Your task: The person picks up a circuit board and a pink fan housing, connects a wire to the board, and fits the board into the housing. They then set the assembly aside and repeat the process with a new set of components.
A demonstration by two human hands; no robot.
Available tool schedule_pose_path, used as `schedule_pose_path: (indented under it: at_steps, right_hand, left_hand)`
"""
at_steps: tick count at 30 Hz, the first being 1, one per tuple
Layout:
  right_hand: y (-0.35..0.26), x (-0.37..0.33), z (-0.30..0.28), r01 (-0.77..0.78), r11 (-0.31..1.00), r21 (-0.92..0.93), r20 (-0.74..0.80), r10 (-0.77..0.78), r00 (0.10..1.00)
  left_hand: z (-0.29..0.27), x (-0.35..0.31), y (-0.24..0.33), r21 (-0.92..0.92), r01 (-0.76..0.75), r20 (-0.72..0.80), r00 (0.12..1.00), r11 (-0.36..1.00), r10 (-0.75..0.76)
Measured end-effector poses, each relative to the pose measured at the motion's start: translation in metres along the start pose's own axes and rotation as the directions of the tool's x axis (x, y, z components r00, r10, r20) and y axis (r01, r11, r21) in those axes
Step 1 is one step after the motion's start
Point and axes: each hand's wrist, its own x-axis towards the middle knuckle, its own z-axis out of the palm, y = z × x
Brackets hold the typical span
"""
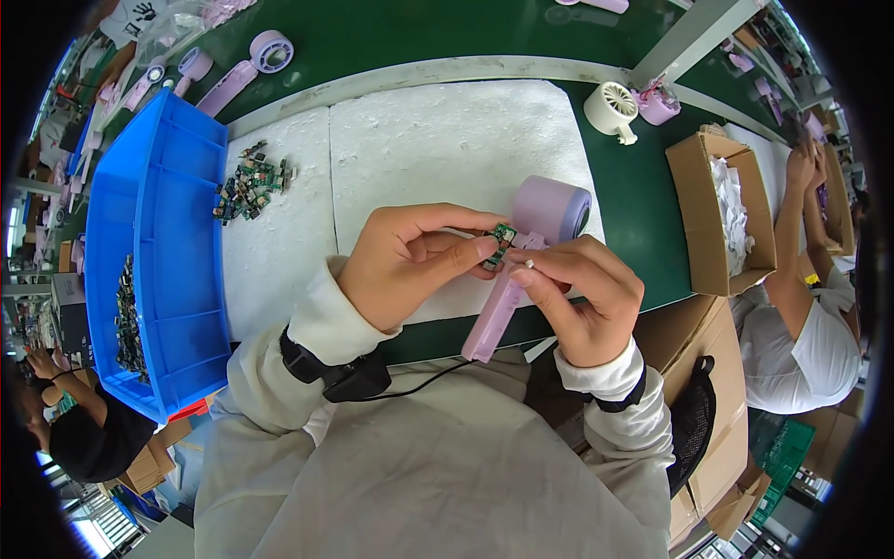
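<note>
My left hand (410, 256) pinches a small green circuit board (500, 245) between thumb and fingertips. Close against it, my right hand (587, 293) is closed, thumb to fingers, on a small white connector (528, 265); any wire behind it is too fine to make out. Below both hands lies a purple handheld fan (498, 312), its round head (551, 210) pointing away and its handle toward me. The handle's upper part is partly hidden by my fingers. At the left, a heap of loose circuit boards (251, 186) rests on the white foam sheet (419, 140).
A blue bin (191, 252) with more boards stands at the left. Beyond the ledge lie purple fan parts (270, 54). At right are a cream fan head (612, 110), a purple one (657, 104) and a cardboard box (712, 224) of white pieces. Co-workers sit on both sides.
</note>
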Motion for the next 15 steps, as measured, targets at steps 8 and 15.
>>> schedule_pose_path:
  at_steps: [8,15]
  right_hand:
    - [0.001,0.002,-0.003,-0.087,0.985,-0.146,-0.091,0.075,0.993]
    - [0.001,0.004,0.001,0.0,0.955,-0.296,-0.077,-0.024,0.997]
  left_hand:
    - [0.006,-0.002,0.002,0.118,-0.084,-0.049,0.995,0.989,0.091]
    - [0.022,-0.008,-0.006,0.343,-0.227,-0.089,0.958,0.911,0.272]
